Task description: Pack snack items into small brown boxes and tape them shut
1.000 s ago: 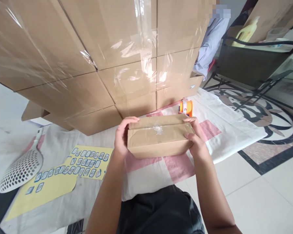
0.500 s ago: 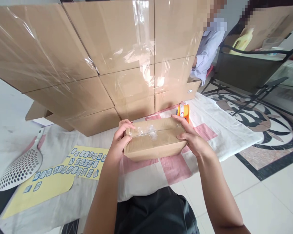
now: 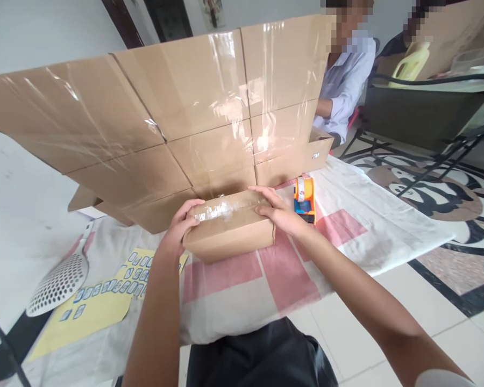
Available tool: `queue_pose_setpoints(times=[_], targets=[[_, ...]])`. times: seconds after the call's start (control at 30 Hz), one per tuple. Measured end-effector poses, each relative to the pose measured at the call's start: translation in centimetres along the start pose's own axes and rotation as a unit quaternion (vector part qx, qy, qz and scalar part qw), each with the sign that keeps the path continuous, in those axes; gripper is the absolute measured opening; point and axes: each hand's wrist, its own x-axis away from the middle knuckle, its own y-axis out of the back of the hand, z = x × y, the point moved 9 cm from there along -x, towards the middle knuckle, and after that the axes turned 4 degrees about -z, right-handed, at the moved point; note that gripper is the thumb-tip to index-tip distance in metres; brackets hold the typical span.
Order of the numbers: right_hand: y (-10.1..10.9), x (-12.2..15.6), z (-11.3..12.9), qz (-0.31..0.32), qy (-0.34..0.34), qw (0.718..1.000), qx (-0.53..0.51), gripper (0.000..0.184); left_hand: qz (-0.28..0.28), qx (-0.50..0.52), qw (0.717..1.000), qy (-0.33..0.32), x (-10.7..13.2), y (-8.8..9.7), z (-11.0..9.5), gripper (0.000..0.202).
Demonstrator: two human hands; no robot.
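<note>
A small cardboard box (image 3: 229, 231) with clear tape along its top seam is between my two hands, over the pink and white cloth. My left hand (image 3: 181, 223) grips its left end, thumb on top. At the right end, my right hand (image 3: 278, 209) has its thumb on the lid and its fingers along the far edge. Just right of the box stands an orange and blue tape dispenser (image 3: 305, 196). Whether the box rests on the cloth or hangs slightly above it, I cannot tell.
Behind the box rises a wall of stacked, taped cardboard boxes (image 3: 201, 86). Yellow sheets (image 3: 100, 314) with small stickers and a white perforated skimmer (image 3: 60, 279) lie on the left. A seated person (image 3: 347, 86) and a dark chair (image 3: 423, 115) are at the right, beyond the cloth-covered table (image 3: 371, 236).
The small box has moved left, away from the tape dispenser, with both hands on it. The camera view has tilted up, showing more of the room behind the stack.
</note>
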Motion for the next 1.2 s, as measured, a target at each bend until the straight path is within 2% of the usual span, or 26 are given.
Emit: queue_pose_setpoints(times=[0.07,0.13,0.33,0.43,0.53,0.6,0.7,0.73,0.8,0.87,0.93,1.1,1.2], targets=[[-0.1,-0.1,0.1,0.028,-0.002,1.0,-0.002,0.06,0.053,-0.036,0.997,0.046,0.3,-0.2,0.3,0.049],[-0.1,-0.1,0.1,0.048,-0.007,0.999,-0.015,0.062,0.066,-0.052,0.994,0.071,0.7,-0.1,0.5,0.049],[-0.2,-0.5,0.2,0.069,-0.016,0.996,-0.049,0.069,-0.012,-0.045,0.996,0.075,1.3,0.6,1.2,0.049],[-0.2,-0.5,0.1,0.056,-0.016,0.997,-0.058,0.073,-0.055,-0.034,0.996,0.057,1.5,1.1,1.6,0.049],[0.1,-0.3,-1.0,0.031,-0.051,0.995,-0.081,0.08,-0.074,-0.028,0.996,0.037,1.6,1.3,1.9,0.048],[1.3,-0.5,-1.4,-0.013,-0.035,0.996,-0.083,0.081,-0.072,-0.028,0.996,0.036,1.7,1.2,2.0,0.048],[6.1,-0.8,-1.1,-0.166,0.059,0.984,-0.026,0.064,-0.072,-0.029,0.996,0.046,1.9,1.1,2.1,0.047],[8.1,-0.6,-1.2,-0.23,0.078,0.97,0.006,0.056,-0.074,-0.024,0.996,0.047,1.9,1.1,2.0,0.047],[11.7,-0.2,-2.2,-0.343,0.072,0.934,0.069,0.048,-0.08,-0.007,0.996,0.044,2.0,1.1,1.9,0.046],[14.1,0.2,-3.4,-0.406,0.039,0.907,0.105,0.048,-0.083,0.017,0.996,0.036,2.1,1.1,2.0,0.045],[15.2,0.5,-4.1,-0.433,0.023,0.894,0.114,0.049,-0.082,0.033,0.996,0.029,2.1,1.1,2.1,0.044],[16.2,1.6,-3.7,-0.462,0.021,0.877,0.129,0.042,-0.078,0.046,0.996,0.018,1.8,1.2,2.7,0.042],[17.6,1.8,-4.4,-0.465,-0.027,0.874,0.139,0.042,-0.09,0.069,0.994,0.0,1.7,1.5,2.6,0.036]])
